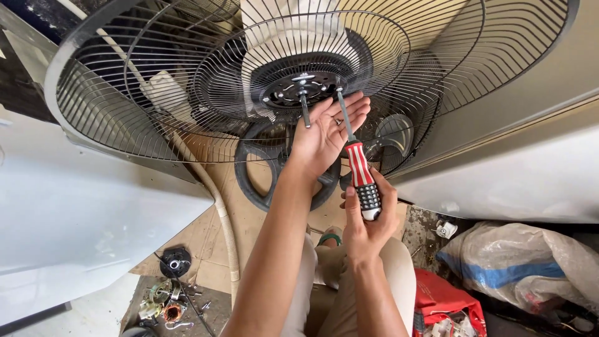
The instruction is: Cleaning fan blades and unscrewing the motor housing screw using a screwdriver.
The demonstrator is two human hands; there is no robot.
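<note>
Screwdriver [357, 163]: it has a handle with red and white stripes and a black ribbed end; its long axis runs from lower right to upper left, a little tilted from vertical.
Direction of tip: the metal shank points up and slightly left, and the tip reaches the black motor plate [298, 89] near one screw hole.
Right hand [368, 221]: it is closed around the lower, black part of the handle, with the thumb along the side of the handle; it is under the fan.
Left hand [324, 134]: it is flat and relaxed, palm turned up to the camera, fingers stretched toward the upper right; it grasps nothing. The shank passes just beside its fingertips.
Motor shaft [304, 107]: a short metal rod that comes out from the middle of the plate and points down toward the left palm; I cannot tell if it touches the hand.
Wire fan guard [156, 93]: a big round grey cage around the motor plate, which fills the upper part of the view.
Floor: a black ring part [253, 178] lies under the left wrist, a corrugated hose [224, 231] runs beside it, and small motor parts [163, 299] are at lower left.
</note>
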